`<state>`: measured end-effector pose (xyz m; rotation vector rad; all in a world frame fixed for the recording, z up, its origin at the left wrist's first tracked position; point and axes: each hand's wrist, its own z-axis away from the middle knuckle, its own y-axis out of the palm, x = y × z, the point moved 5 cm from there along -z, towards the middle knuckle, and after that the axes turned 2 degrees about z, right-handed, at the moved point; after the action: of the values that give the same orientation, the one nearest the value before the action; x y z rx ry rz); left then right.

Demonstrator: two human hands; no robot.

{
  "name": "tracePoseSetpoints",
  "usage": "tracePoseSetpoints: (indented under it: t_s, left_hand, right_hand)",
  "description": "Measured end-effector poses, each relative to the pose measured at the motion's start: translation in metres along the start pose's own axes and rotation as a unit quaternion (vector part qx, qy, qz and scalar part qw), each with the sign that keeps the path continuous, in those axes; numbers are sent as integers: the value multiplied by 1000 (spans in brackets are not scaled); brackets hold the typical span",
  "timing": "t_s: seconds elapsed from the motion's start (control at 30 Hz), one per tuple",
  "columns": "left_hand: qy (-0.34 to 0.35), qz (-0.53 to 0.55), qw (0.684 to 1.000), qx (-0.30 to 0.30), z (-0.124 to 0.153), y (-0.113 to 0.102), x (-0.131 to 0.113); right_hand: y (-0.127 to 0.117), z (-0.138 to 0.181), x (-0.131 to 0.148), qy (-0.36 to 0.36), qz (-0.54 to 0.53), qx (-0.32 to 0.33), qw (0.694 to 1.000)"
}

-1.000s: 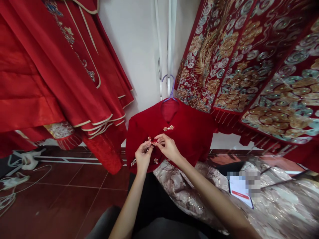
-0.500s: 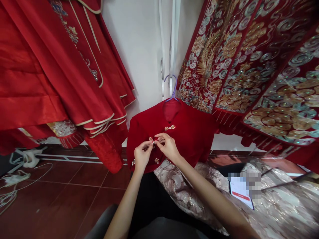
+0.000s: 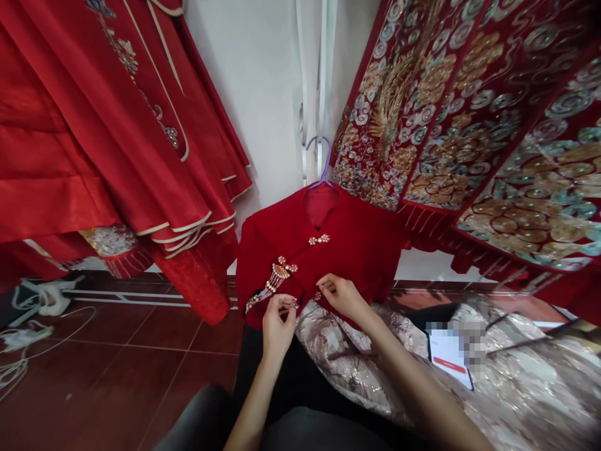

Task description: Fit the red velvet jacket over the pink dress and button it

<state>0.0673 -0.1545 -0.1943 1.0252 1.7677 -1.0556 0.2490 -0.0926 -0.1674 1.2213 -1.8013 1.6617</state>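
Curling, left hand (image 3: 279, 322): fingers bent toward the thumb at the jacket's lower front, tips at a lower flower button (image 3: 295, 302); whether they grip it cannot be told.
Right hand (image 3: 345, 297): thumb and forefinger tips brought close together, just above a second lower flower ornament (image 3: 317, 295); whether anything lies between them cannot be told.
Red jacket (image 3: 361, 238): in front of the person, hanging with its collar uppermost, both hands before its lower front.
Upper fastener (image 3: 319, 239): two gold flowers joined across the front, below the collar.
Middle fastener (image 3: 288, 268): flower ornaments, with a beaded tassel (image 3: 275, 280) slanting down to the left of the view.
Purple hanger (image 3: 323, 166): inside the collar, its hook beside the white uprights (image 3: 323, 69).
Flanking garments: piped red garments (image 3: 188, 194) at left; embroidered red panels (image 3: 436, 125) at right.
Patterned cloth (image 3: 361, 376): pale and shiny, below the jacket, bearing a phone (image 3: 444, 351).
Phone screen: white with a red bar, its marking too small to read; one corner is pixelated.
Floor (image 3: 107, 376): dark red tiles, white cables (image 3: 16, 369) at left.
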Motion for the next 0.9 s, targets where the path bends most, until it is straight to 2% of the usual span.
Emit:
tracePoseSetpoints:
  t_s: [0.1,0.27,0.37,0.53,0.73,0.9]
  left_hand:
    - [-21,-13,1000,12,13,7,0]
    - [-53,-2,998,18,17,12,-3]
    - [-61,17,998,12,16,11,-2]
    - [-71,44,996,7,14,12,4]
    - [-84,102,991,-23,11,10,10]
    - [-80,121,989,-37,8,8,15]
  right_hand:
    - [10,4,-16,32,-1,30,999]
    - [26,0,-21,51,-78,67,993]
    - [23,1,-21,56,-92,90,990]
    - [16,6,-7,16,-116,139,983]
    - [29,7,13,5,-109,70,992]
    - [35,8,16,-13,-110,55,992]
